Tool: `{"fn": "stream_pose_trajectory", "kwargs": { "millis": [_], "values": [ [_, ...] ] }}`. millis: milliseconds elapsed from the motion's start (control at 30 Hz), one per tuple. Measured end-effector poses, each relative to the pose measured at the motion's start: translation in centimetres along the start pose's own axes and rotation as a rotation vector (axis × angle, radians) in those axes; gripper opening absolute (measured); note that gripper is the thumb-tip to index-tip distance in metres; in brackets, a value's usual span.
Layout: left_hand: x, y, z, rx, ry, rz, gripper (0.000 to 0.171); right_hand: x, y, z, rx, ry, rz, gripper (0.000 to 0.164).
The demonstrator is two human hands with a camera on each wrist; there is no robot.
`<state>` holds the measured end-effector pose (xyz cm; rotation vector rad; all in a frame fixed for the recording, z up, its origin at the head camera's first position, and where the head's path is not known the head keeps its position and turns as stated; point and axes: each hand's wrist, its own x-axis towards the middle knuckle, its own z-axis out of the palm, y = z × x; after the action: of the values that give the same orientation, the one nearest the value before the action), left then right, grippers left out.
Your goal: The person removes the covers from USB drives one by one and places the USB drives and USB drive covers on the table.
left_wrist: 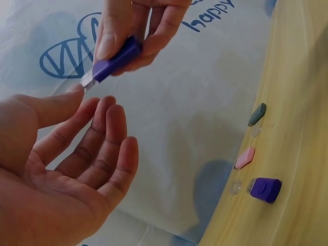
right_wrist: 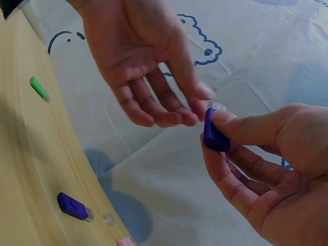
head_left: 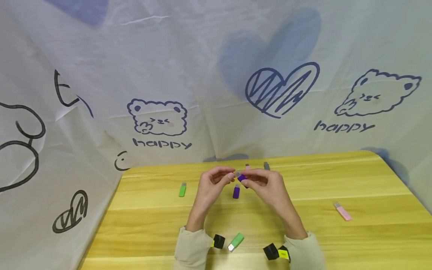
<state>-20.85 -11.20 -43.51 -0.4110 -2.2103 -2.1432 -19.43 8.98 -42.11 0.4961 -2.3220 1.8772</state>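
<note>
My right hand (head_left: 268,184) pinches a purple USB stick (left_wrist: 118,59) between thumb and fingers, its clear, shiny plug end pointing at my left hand (head_left: 210,185). The left thumb tip is right at that end, while the other left fingers are loosely bent and spread, with a gap between thumb and forefinger. Below the hands, a second purple USB stick (head_left: 236,192) lies on the table. A small clear piece (right_wrist: 108,219) lies by its plug end.
On the wooden table (head_left: 141,225) lie a green USB stick (head_left: 182,189) at left, another green stick (head_left: 236,242) between the forearms, and a pink stick (head_left: 343,212) at right. Behind the hands are a smaller pink one (left_wrist: 245,158) and a grey one (head_left: 266,165). A printed cloth (head_left: 209,75) hangs behind.
</note>
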Motion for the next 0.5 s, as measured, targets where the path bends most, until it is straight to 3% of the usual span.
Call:
{"fn": "stream_pose_trajectory", "kwargs": {
  "millis": [300, 500],
  "values": [
    [-0.05, -0.05, 0.58, -0.012, -0.020, 0.037, 0.017, -0.14, -0.14, 0.50, -0.006, 0.016, 0.037, 0.017],
    [-0.02, -0.05, 0.73, -0.007, 0.004, 0.058, 0.015, -0.01, -0.01, 0.66, -0.033, 0.004, 0.037, 0.016]
  ]
}}
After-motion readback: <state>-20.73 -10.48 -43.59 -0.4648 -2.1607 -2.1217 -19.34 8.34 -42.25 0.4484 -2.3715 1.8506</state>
